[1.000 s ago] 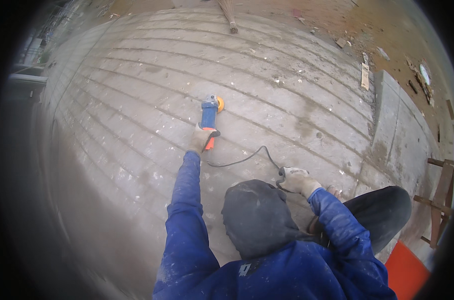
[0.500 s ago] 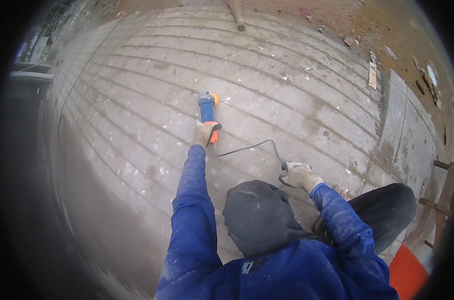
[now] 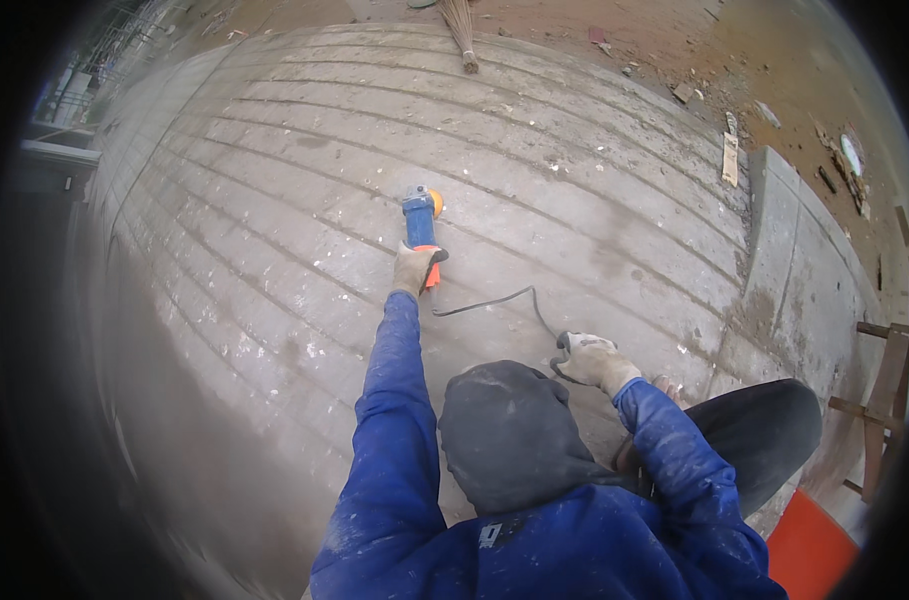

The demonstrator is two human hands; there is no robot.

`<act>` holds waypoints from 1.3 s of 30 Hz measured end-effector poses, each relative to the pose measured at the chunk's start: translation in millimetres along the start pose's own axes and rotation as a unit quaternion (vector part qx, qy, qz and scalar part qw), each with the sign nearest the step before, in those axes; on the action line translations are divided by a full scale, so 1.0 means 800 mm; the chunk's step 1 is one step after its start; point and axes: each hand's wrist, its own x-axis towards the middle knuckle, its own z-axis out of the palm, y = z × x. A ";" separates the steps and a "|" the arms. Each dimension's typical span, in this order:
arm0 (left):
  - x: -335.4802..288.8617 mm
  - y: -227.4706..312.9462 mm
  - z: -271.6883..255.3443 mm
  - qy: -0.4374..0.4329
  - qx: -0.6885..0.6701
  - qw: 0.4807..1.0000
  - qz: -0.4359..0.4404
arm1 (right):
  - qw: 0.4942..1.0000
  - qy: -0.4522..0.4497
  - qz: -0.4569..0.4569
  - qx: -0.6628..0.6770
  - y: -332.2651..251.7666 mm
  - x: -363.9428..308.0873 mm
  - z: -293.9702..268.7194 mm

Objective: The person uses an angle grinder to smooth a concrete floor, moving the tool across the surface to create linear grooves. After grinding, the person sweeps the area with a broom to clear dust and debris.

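Observation:
My left hand (image 3: 412,268), in a pale work glove, is closed around the orange rear handle of a blue angle grinder (image 3: 419,222). The tool's grey head and yellow disc or guard (image 3: 435,204) point away from me, over the grooved concrete. From its rear end a dark power cord (image 3: 494,300) runs right in a bent loop to my right hand (image 3: 594,361). This hand, also gloved, has its fingers curled round the cord, which hangs in a small loop beside it. Whether the disc touches the concrete I cannot tell.
Grooved concrete paving (image 3: 574,240) spreads around me. A twig broom (image 3: 460,35) lies at the far edge, beside brown dirt with scraps. A raised concrete curb (image 3: 784,235) stands at right, near a wooden frame (image 3: 882,415) and an orange-red panel (image 3: 809,545). A dark structure borders the left.
The view has shifted slightly. The cord's bend has moved left and a little down as my right hand lowers slightly. Both hands keep their hold on the grinder and the cord.

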 end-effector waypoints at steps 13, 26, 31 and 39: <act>0.010 -0.006 -0.012 -0.003 0.044 0.999 0.020 | 1.000 -0.018 0.003 0.002 -0.002 0.014 0.012; 0.011 -0.008 -0.005 0.015 0.095 0.994 0.053 | 1.000 -0.002 -0.001 -0.014 -0.013 0.001 0.007; -0.006 0.008 -0.004 0.002 0.039 0.999 -0.002 | 0.999 0.010 0.005 0.048 -0.012 0.001 -0.003; -0.102 0.004 0.079 -0.160 0.005 0.987 0.003 | 0.859 0.145 0.049 0.488 -0.039 0.078 -0.035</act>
